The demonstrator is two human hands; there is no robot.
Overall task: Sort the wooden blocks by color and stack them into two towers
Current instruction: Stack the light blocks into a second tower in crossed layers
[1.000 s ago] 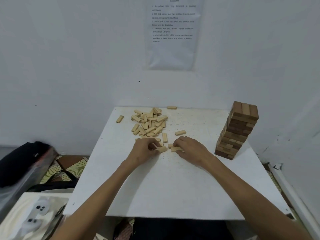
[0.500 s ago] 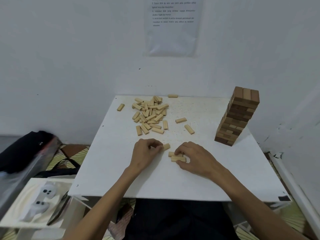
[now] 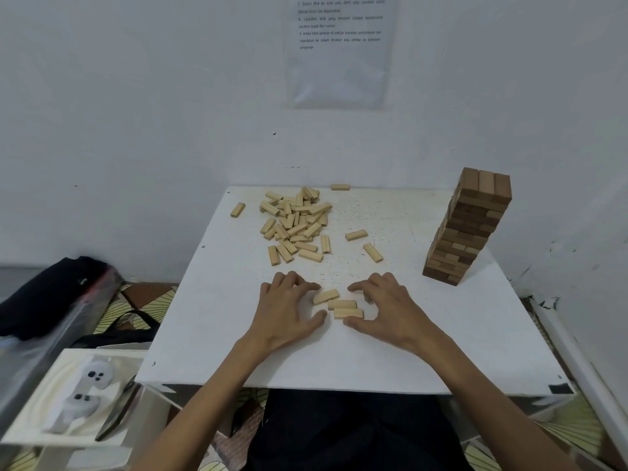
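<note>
Head view: three pale rectangular wooden blocks lie side by side on the white table, between the spread left hand and right hand, neither gripping. Beyond the fingertips, a loose pale block heap. Far right of the right hand, a dark-brown block tower.

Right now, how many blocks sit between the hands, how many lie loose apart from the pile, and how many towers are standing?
Light blocks between the left hand and right hand: 3
Loose light blocks apart from the pile: 5
Dark towers: 1
Total: 9, pile left uncounted.
</note>
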